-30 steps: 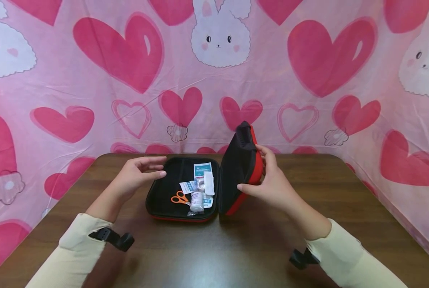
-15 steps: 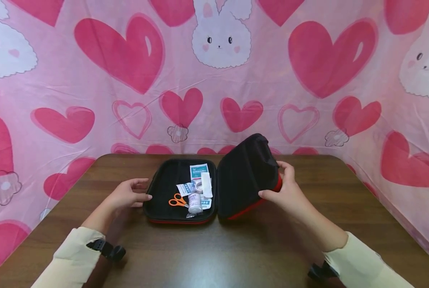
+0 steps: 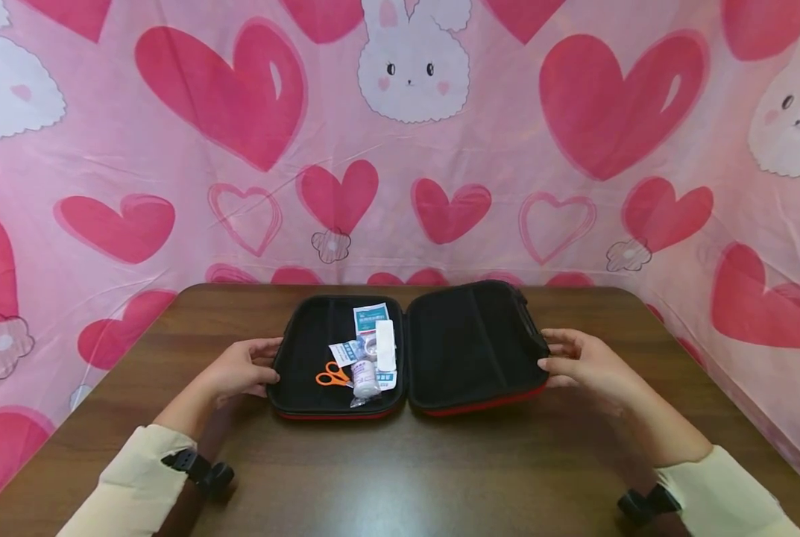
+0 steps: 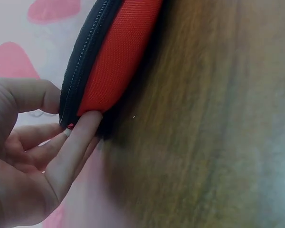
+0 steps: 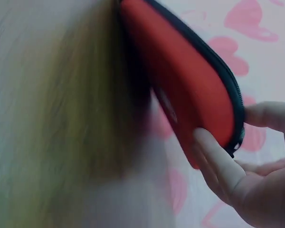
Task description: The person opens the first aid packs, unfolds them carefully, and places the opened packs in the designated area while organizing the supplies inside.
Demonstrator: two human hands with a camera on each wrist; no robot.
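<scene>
l hand & r hand, pinching unfolded case at opp. edges, case btwn hands

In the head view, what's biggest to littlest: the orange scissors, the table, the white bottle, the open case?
1. Table
2. Open case
3. White bottle and orange scissors: they look too close in size to rank.

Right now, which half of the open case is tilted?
The right half, its outer side held up by the right hand; the left half, holding the orange scissors, looks level on the table.
</scene>
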